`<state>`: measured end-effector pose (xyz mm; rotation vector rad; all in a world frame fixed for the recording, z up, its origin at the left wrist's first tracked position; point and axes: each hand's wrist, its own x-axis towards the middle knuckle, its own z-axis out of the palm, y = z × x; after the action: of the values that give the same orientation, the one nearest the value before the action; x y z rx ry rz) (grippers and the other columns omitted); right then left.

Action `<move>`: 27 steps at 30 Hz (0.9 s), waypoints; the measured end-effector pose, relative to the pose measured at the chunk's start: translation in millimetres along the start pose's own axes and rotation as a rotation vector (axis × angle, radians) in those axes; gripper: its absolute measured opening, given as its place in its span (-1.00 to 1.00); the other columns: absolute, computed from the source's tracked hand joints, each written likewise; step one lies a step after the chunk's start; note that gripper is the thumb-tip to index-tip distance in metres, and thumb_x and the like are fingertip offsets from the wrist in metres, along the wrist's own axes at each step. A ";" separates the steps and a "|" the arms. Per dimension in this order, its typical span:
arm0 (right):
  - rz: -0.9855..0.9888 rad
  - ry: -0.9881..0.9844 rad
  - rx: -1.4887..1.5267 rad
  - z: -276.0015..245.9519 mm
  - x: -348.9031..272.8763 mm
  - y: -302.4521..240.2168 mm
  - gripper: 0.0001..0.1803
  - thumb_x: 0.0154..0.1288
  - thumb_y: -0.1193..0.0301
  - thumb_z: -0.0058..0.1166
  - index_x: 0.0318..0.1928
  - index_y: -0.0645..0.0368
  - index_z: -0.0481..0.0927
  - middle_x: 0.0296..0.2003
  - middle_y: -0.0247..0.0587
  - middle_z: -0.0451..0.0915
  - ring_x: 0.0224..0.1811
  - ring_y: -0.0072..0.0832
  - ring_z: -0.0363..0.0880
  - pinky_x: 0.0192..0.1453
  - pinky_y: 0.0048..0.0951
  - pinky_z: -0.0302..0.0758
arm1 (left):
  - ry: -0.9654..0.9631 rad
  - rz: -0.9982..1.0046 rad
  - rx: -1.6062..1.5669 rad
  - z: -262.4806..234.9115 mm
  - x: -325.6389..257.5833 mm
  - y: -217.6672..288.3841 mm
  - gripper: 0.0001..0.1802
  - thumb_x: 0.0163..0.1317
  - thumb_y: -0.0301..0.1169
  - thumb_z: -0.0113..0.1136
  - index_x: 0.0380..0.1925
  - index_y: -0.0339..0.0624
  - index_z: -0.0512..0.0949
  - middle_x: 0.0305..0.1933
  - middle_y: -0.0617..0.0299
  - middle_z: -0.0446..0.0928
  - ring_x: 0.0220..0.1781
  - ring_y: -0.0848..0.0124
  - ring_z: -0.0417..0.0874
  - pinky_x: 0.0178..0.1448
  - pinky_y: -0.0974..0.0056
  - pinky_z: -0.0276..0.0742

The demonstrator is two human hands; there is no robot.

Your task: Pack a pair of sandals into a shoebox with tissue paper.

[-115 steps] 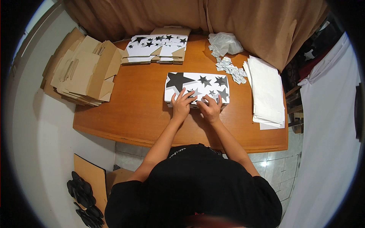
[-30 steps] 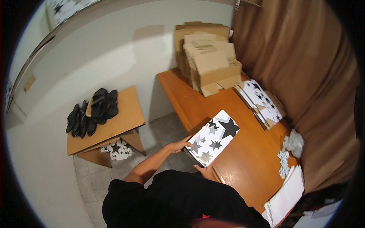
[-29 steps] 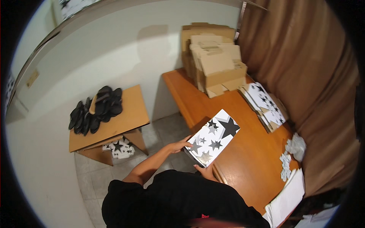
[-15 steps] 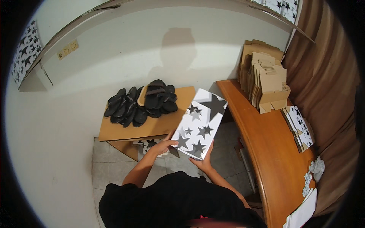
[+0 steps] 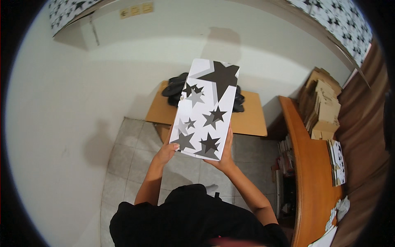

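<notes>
I hold a long white box printed with black and grey stars [image 5: 205,109] up in front of me, its length pointing away. My left hand [image 5: 166,151] grips its near left corner and my right hand [image 5: 224,155] grips its near right corner. Behind the box, a small low wooden table [image 5: 247,119] carries a pile of black sandals [image 5: 175,88], partly hidden by the box.
A long wooden table [image 5: 310,164] runs along the right, with stacked brown cardboard boxes [image 5: 323,109], flat star-printed boxes [image 5: 338,160] and white paper [image 5: 339,208]. A white wall lies ahead. Grey tiled floor [image 5: 127,152] is below. Brown curtain hangs far right.
I have turned left, away from the long table, carrying the star box with both hands. It now hangs over the low table with the sandals, raised higher than before.
</notes>
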<state>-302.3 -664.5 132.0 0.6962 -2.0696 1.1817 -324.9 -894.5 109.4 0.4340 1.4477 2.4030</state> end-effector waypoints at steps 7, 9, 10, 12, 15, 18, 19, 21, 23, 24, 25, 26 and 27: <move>-0.122 0.008 0.200 85.2 83.2 -36.9 0.36 -0.29 0.06 0.43 0.35 0.21 -0.30 0.31 0.35 -0.27 0.36 0.17 -0.17 0.33 -0.01 -0.03 | 0.127 0.272 0.231 -50.1 -26.4 97.1 0.19 -0.25 0.02 0.39 0.31 -0.23 -0.07 0.30 0.16 0.12 0.34 0.36 0.08 0.35 0.23 0.00; -0.159 0.020 0.247 114.6 104.5 -49.3 0.35 -0.29 0.03 0.41 0.35 0.23 -0.27 0.32 0.30 -0.24 0.36 0.14 -0.15 0.33 -0.03 -0.03 | 0.169 0.303 0.355 -69.5 -37.4 125.6 0.16 -0.29 -0.09 0.46 0.29 -0.22 0.00 0.26 0.17 0.19 0.29 0.37 0.16 0.31 0.24 0.09; -0.174 0.019 0.274 125.7 116.9 -52.8 0.35 -0.29 0.02 0.41 0.35 0.24 -0.26 0.32 0.28 -0.23 0.36 0.13 -0.14 0.33 -0.04 -0.03 | 0.171 0.312 0.459 -78.0 -38.2 139.2 0.13 -0.33 -0.20 0.53 0.26 -0.22 0.07 0.21 0.18 0.26 0.24 0.39 0.23 0.27 0.25 0.17; -0.229 0.036 0.261 156.6 150.0 -73.5 0.35 -0.30 0.04 0.42 0.33 0.31 -0.25 0.32 0.23 -0.19 0.35 0.09 -0.10 0.34 -0.06 -0.03 | 0.296 0.336 0.739 -94.2 -38.2 185.7 -0.02 -0.41 -0.44 0.56 0.14 -0.25 0.26 0.06 0.21 0.42 0.09 0.43 0.38 0.13 0.29 0.35; -0.275 0.063 0.325 190.1 205.7 -102.5 0.36 -0.37 0.15 0.45 0.33 0.32 -0.25 0.30 0.17 -0.10 0.34 0.03 -0.06 0.34 -0.12 -0.01 | 0.335 0.516 0.739 -113.7 -30.3 247.9 -0.31 -0.36 -0.54 0.51 -0.09 -0.26 0.45 -0.13 0.26 0.54 -0.07 0.49 0.49 0.00 0.33 0.46; -0.366 0.099 0.285 234.6 264.3 -124.8 0.36 -0.41 0.22 0.45 0.34 0.29 -0.24 0.29 0.14 -0.06 0.30 0.00 0.01 0.32 -0.14 0.03 | 0.350 0.626 0.847 -154.3 -23.9 311.2 -0.40 -0.31 -0.57 0.48 -0.14 -0.25 0.48 -0.20 0.26 0.56 -0.11 0.49 0.52 -0.04 0.33 0.47; -0.408 0.135 0.269 251.1 284.9 -131.4 0.36 -0.43 0.26 0.45 0.34 0.28 -0.23 0.27 0.13 -0.03 0.29 -0.01 0.04 0.32 -0.15 0.05 | 0.336 0.655 0.821 -170.4 -18.1 332.0 -0.40 -0.32 -0.57 0.49 -0.16 -0.27 0.48 -0.23 0.23 0.57 -0.13 0.49 0.54 -0.06 0.33 0.46; -0.498 0.178 0.248 276.2 327.2 -157.5 0.35 -0.44 0.27 0.44 0.34 0.28 -0.22 0.26 0.13 -0.01 0.28 -0.02 0.05 0.31 -0.16 0.07 | 0.388 0.793 0.863 -206.2 -10.3 373.7 -0.33 -0.33 -0.52 0.52 -0.12 -0.30 0.41 -0.20 0.20 0.53 -0.13 0.43 0.53 -0.06 0.33 0.46; -0.566 0.197 0.288 303.3 371.4 -168.9 0.34 -0.45 0.29 0.44 0.34 0.27 -0.19 0.20 0.11 0.08 0.23 -0.04 0.11 0.28 -0.19 0.13 | 0.512 0.760 0.946 -235.6 1.3 411.5 -0.28 -0.31 -0.45 0.53 -0.08 -0.30 0.35 -0.18 0.18 0.50 -0.12 0.39 0.53 -0.06 0.32 0.46; -0.616 0.211 0.328 314.0 395.1 -173.4 0.30 -0.44 0.28 0.46 0.33 0.29 -0.12 0.13 0.10 0.19 0.17 -0.07 0.21 0.24 -0.21 0.19 | 0.587 0.698 1.053 -243.5 6.3 433.3 -0.25 -0.30 -0.42 0.53 -0.06 -0.30 0.32 -0.17 0.17 0.48 -0.12 0.38 0.52 -0.06 0.31 0.47; -0.623 0.207 0.319 322.6 417.0 -179.3 0.27 -0.42 0.27 0.46 0.32 0.30 -0.09 0.10 0.10 0.23 0.15 -0.09 0.25 0.22 -0.23 0.22 | 0.422 0.831 0.988 -253.8 14.9 453.5 -0.25 -0.23 -0.34 0.51 -0.03 -0.32 0.31 -0.15 0.16 0.48 -0.10 0.39 0.51 -0.04 0.32 0.46; -0.630 0.207 0.305 329.9 437.0 -185.5 0.24 -0.39 0.26 0.46 0.31 0.32 -0.05 0.07 0.10 0.27 0.13 -0.11 0.29 0.20 -0.25 0.25 | 0.412 0.841 0.994 -261.2 23.2 472.2 -0.25 -0.23 -0.34 0.51 -0.03 -0.32 0.31 -0.15 0.16 0.48 -0.10 0.39 0.51 -0.04 0.32 0.46; -0.616 0.221 0.264 337.4 454.6 -191.3 0.22 -0.36 0.23 0.45 0.30 0.34 -0.03 0.06 0.10 0.28 0.13 -0.13 0.30 0.18 -0.28 0.27 | 0.325 0.870 0.971 -267.7 31.6 489.5 -0.24 -0.21 -0.32 0.50 -0.02 -0.32 0.30 -0.13 0.15 0.48 -0.09 0.39 0.51 -0.02 0.32 0.46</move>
<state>-553.5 -1106.7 445.8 1.1654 -1.3770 1.1068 -511.0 -1313.8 428.5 1.0971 3.0544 2.1342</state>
